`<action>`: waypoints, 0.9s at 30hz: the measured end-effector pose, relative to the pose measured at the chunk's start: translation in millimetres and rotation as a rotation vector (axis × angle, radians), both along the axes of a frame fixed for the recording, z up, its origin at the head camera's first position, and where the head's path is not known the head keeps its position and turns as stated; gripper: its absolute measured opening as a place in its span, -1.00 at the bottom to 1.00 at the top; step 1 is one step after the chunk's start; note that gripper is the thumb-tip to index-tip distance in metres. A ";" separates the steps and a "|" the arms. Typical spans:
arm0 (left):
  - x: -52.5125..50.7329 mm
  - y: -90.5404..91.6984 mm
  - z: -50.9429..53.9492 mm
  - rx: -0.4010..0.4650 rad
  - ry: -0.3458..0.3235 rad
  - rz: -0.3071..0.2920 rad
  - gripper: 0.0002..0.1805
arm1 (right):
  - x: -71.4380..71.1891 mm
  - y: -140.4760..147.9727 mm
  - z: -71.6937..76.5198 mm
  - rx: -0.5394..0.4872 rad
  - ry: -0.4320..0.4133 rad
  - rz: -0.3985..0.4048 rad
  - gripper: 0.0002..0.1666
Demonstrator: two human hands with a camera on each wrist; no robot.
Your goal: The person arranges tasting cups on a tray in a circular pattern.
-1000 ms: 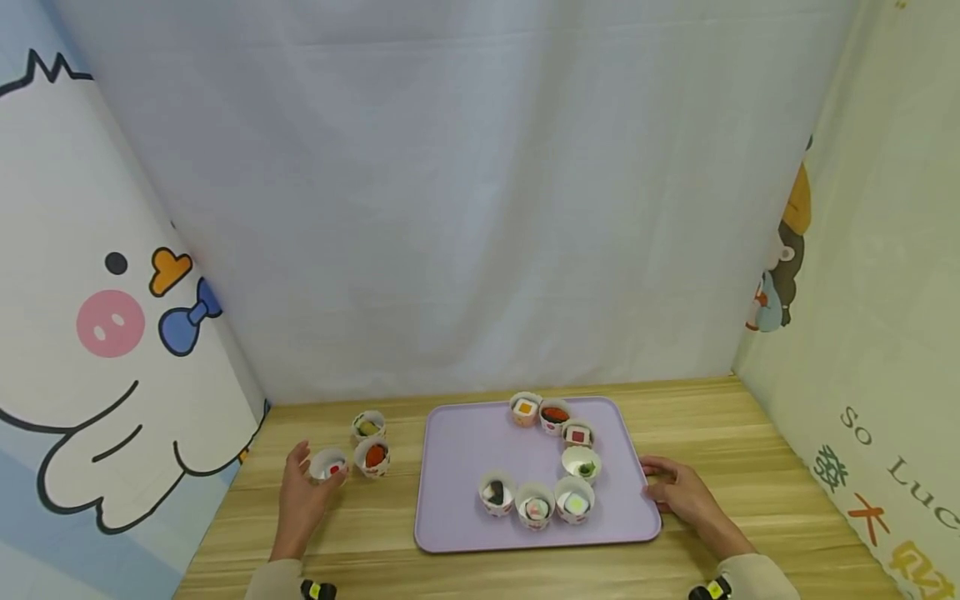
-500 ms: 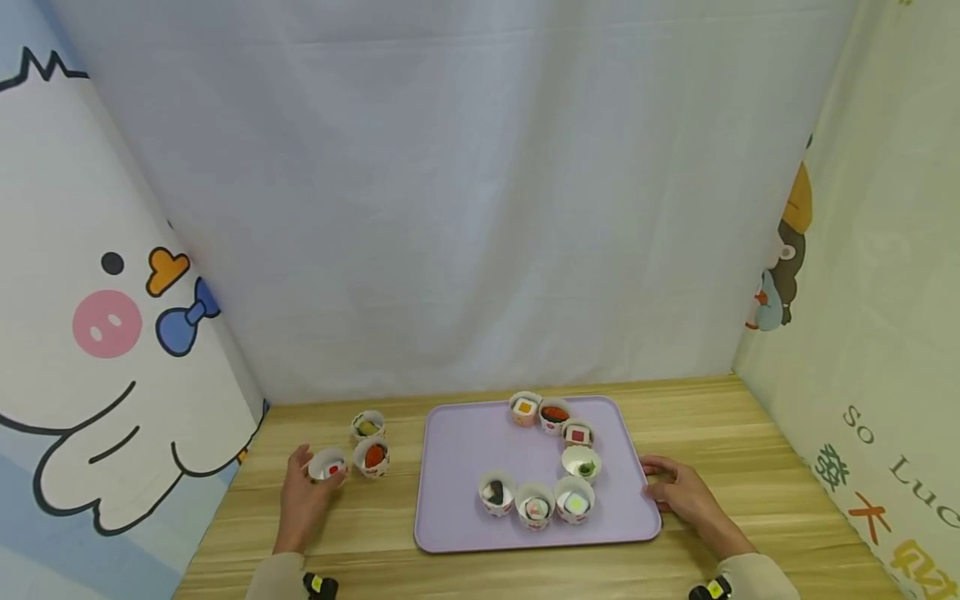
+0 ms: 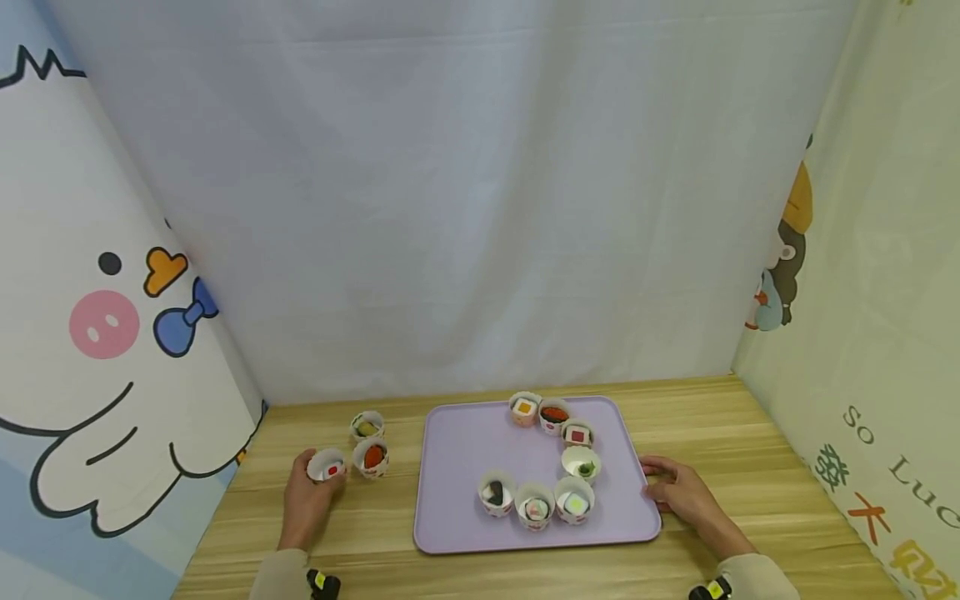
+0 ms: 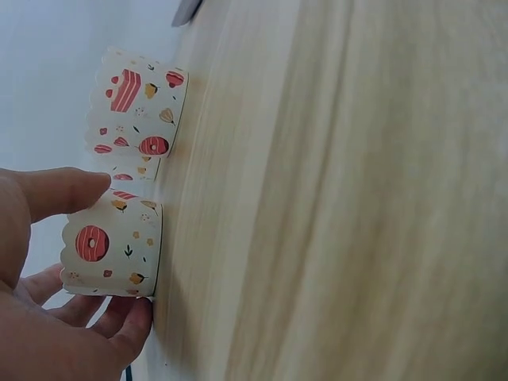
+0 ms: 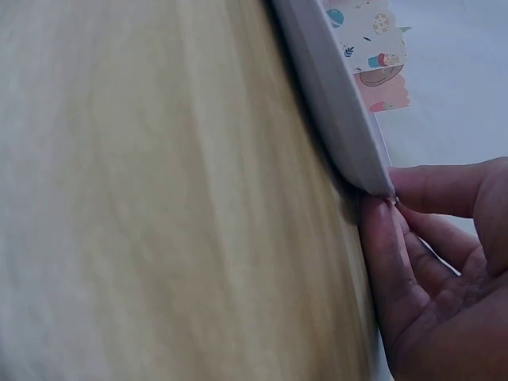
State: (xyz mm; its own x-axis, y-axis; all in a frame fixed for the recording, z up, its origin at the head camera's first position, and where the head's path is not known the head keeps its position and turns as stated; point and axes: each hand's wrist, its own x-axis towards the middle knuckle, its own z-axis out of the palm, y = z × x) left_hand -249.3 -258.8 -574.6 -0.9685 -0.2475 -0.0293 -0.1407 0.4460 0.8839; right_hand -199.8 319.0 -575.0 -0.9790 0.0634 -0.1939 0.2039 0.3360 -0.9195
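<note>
My left hand (image 3: 307, 504) holds a printed paper cupcake cup (image 4: 119, 246), thumb on one side and fingers on the other. The cup stands upright on the wooden table, with a white piece with a red centre (image 3: 333, 471) inside. Just beyond it are two more paper cups, one with an orange-red filling (image 3: 374, 457) and one with a yellow-green filling (image 3: 367, 427). On the right, my right hand (image 3: 684, 496) pinches the edge of the lilac tray (image 3: 457, 458). In the right wrist view the thumb lies on the tray's rim (image 5: 341, 127), with fingers below.
Several filled paper cups stand on the tray in a curved row, from an orange-topped piece (image 3: 524, 408) at the back to a black-and-white piece (image 3: 494, 493) at the front. A white curtain (image 3: 480, 250) hangs behind the table, with printed cloths at both sides.
My left hand has closed in around the cup with the red-centred piece; its fingers now press against the cup's sides. The right hand, tray and other cups look unchanged.
</note>
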 end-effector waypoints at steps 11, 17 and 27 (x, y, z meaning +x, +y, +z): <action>-1.3 -1.1 1.5 -0.023 0.002 0.028 -0.17 | -0.4 0.8 -2.1 -0.012 0.008 -0.005 -0.32; -0.6 -1.0 2.3 -0.036 0.016 0.041 -0.19 | -1.0 1.1 -2.4 0.039 0.002 -0.014 -0.33; 4.0 4.0 20.8 -0.036 0.025 0.017 -0.23 | 0.3 0.2 -0.5 0.047 -0.006 -0.014 -0.33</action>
